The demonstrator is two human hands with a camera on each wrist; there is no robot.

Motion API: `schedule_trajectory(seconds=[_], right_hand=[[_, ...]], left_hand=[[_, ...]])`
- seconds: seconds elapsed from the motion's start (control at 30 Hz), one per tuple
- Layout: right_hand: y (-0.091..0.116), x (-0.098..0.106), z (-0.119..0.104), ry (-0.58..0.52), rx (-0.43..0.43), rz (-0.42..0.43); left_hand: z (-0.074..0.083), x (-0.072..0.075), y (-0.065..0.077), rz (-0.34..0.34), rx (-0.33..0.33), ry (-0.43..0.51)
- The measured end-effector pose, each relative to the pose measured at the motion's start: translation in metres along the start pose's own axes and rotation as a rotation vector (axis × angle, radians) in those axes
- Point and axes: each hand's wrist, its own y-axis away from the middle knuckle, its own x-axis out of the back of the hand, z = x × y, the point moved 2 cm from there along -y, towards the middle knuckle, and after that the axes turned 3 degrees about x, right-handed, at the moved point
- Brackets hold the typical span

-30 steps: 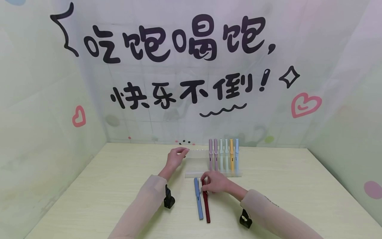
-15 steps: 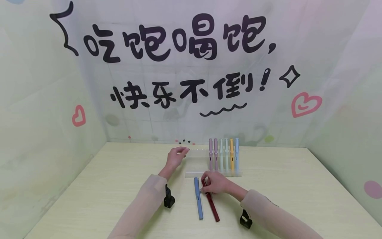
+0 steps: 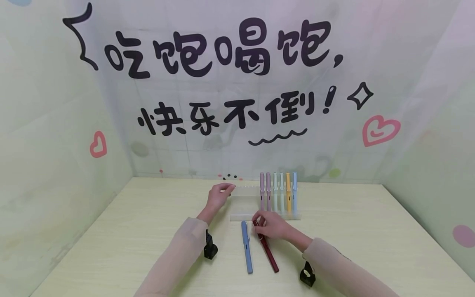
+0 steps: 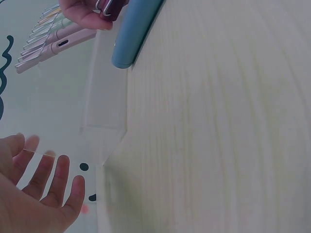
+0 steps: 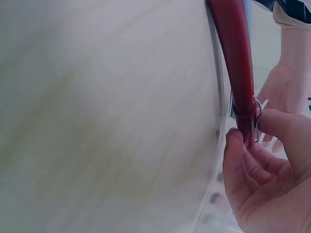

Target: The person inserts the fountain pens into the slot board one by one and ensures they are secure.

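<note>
- Behind the scene we see a pale backdrop [image 3: 167, 165] printed with bold black lettering [image 3: 241, 115].
- Below it, we look across a light wood desk [image 3: 345, 222], where a person works with two bare hands.
- Two arms in pale sleeves reach in from the near edge: the left sleeve [image 3: 178, 251] slants up toward the middle, and the right sleeve [image 3: 349, 268] comes in lower from the right.
- A clear rack [image 3: 245, 191] stands toward the back, its right part filled and its left part without pens. We judge the work well along but unfinished: six pens upright inside, two outside.
- At the rack's upper left corner, the left hand [image 3: 218, 196] pinches the edge between thumb and forefinger, the other fingers loosely spread.
- In front of the rack, the right hand [image 3: 272, 225] bends over the desk, thumb and curled fingers closed on the clip end of a red pen [image 3: 269, 255].
- That pen slants with its other end toward us; whether it is lifted we cannot tell. Just beside it lies a blue pen [image 3: 246, 247], which neither hand holds.
- From left to right in the rack, we count two mauve pens [image 3: 262, 181], two pale green pens [image 3: 275, 179], an orange pen [image 3: 288, 181] and a light-blue pen [image 3: 295, 179].
</note>
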Motion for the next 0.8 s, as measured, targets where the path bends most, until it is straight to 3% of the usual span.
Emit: schedule_trajectory(seconds=[0.27, 0.4, 0.7, 0.73, 0.8], right_hand=[[-0.002, 0.009, 0.005, -0.171, 0.010, 0.062], [-0.002, 0.016, 0.005, -0.236, -0.030, 0.085], [-0.005, 0.027, 0.005, -0.301, -0.099, 0.130], [-0.005, 0.028, 0.005, -0.306, -0.103, 0.136], [-0.006, 0.030, 0.005, -0.312, -0.104, 0.144]], left_hand=[[0.000, 0.000, 0.000, -0.001, -0.005, 0.001], [-0.001, 0.000, 0.000, 0.000, -0.005, -0.002], [-0.005, -0.002, -0.004, -0.007, 0.003, 0.014], [-0.013, -0.004, -0.010, -0.011, -0.033, 0.030], [-0.014, -0.004, -0.011, -0.014, -0.041, 0.038]])
